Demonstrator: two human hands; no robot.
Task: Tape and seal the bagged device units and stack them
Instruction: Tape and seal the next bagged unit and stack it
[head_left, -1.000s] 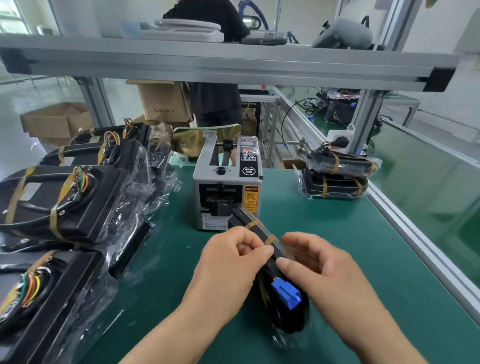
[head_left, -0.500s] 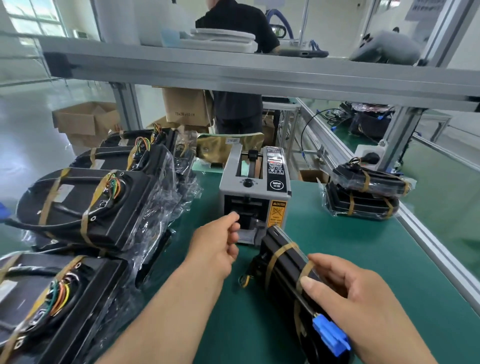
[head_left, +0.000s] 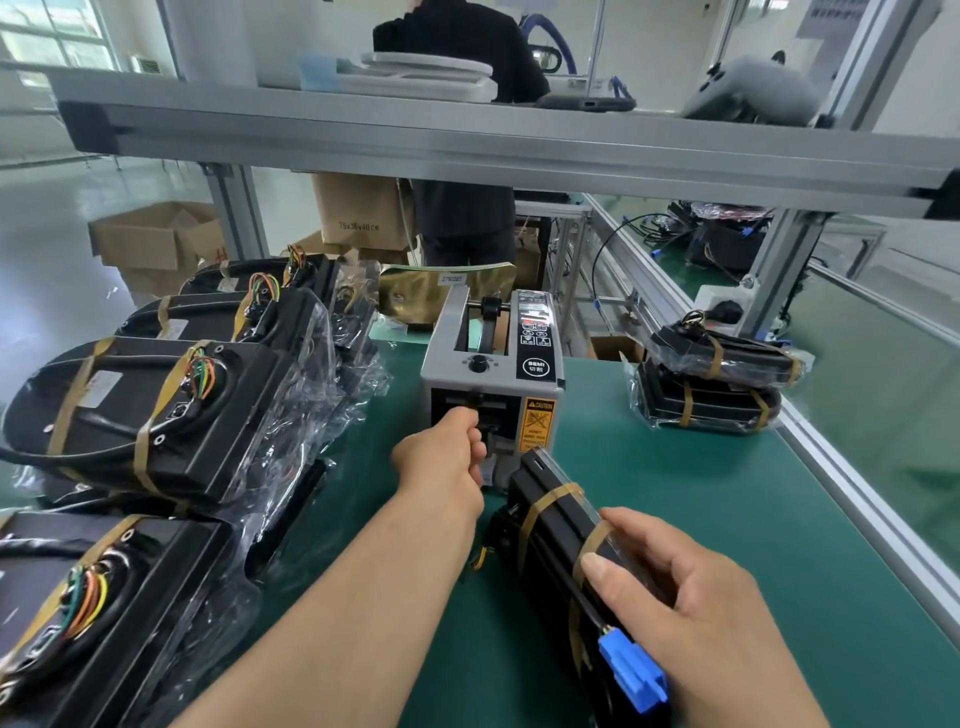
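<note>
A black bagged device unit (head_left: 550, 525) with tan tape bands and a blue connector (head_left: 631, 675) stands on edge on the green mat. My right hand (head_left: 696, 613) grips its near end. My left hand (head_left: 447, 457) is at the outlet of the grey tape dispenser (head_left: 493, 384), fingers pinched at the slot; the tape itself is hidden by the fingers. Two taped units (head_left: 711, 384) lie stacked at the right rail.
Several bagged black units (head_left: 156, 410) with coloured wires crowd the mat's left side. An aluminium shelf beam (head_left: 467, 140) runs overhead. A person in black (head_left: 467, 218) stands behind the bench beside cardboard boxes (head_left: 156, 244). A rail (head_left: 857, 493) bounds the right.
My left hand left the unit and reached forward to the tape dispenser's outlet. My right hand stayed on the unit, which now stands closer to the dispenser.
</note>
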